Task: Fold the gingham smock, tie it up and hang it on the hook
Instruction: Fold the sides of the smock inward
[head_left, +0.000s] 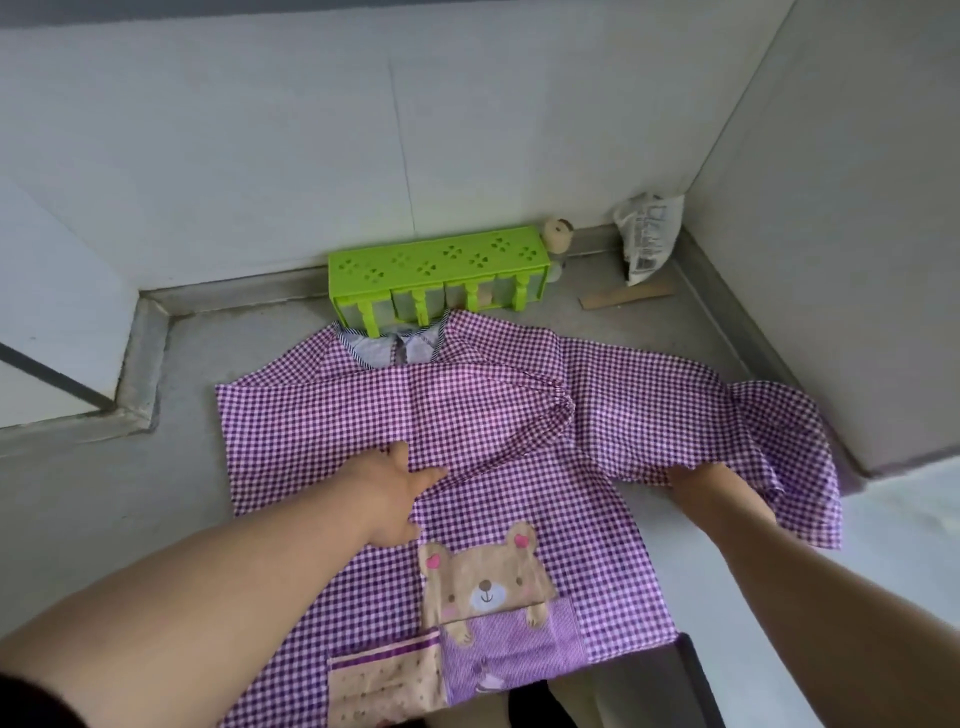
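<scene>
A purple-and-white gingham smock lies front up on a grey counter, collar toward the far wall, with a brown bear patch and pockets near me. One sleeve is folded across the chest. My left hand lies on the cloth at the middle left, fingers pinching the folded sleeve's edge. On the right, my right hand grips the other sleeve, whose cloth bunches and drapes over my wrist. No hook is visible.
A green plastic rack stands against the far wall, touching the collar. A small doll figure, a crumpled plastic bag and a wooden strip sit in the back right corner. Grey walls close in behind and to the right.
</scene>
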